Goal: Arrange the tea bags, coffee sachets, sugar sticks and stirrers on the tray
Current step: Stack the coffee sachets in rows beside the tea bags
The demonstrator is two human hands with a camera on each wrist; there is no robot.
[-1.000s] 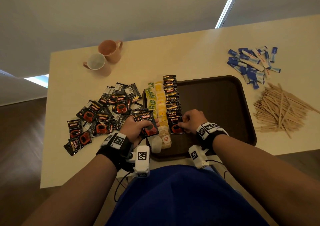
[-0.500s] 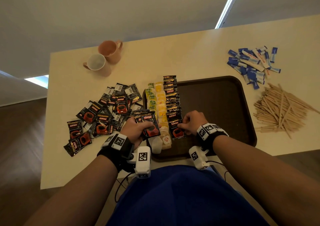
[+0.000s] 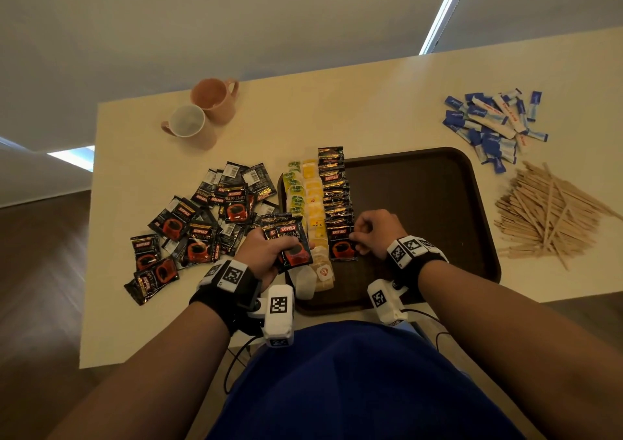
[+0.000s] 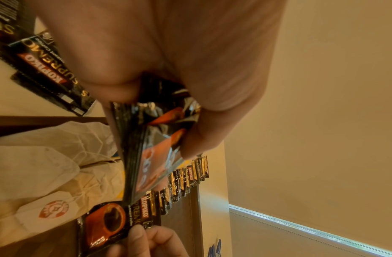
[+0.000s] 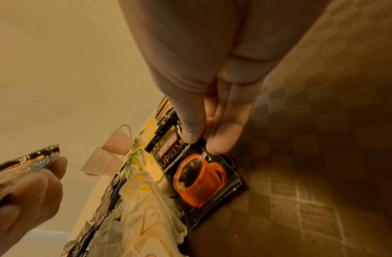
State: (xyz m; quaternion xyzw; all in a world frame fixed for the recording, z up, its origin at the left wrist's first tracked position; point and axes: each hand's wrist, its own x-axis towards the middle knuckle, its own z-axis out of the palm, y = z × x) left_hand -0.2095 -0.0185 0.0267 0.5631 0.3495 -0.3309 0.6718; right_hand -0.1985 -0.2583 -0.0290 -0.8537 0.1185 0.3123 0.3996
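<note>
Table [image 3: 303,112]: right hand [image 3: 377,233] pinches flat sachet [image 3: 342,245], long axis along tray [image 3: 421,203]; left hand [image 3: 266,254] grips sachet stack [image 3: 291,242].

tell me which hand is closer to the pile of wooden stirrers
Right. The right hand is over the tray, which lies beside the stirrers. The left hand is at the tray's far edge, holding coffee sachets.

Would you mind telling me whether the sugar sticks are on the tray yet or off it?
Off it. The sugar sticks lie in a loose heap on the table, beyond the tray at its far right corner.
</note>
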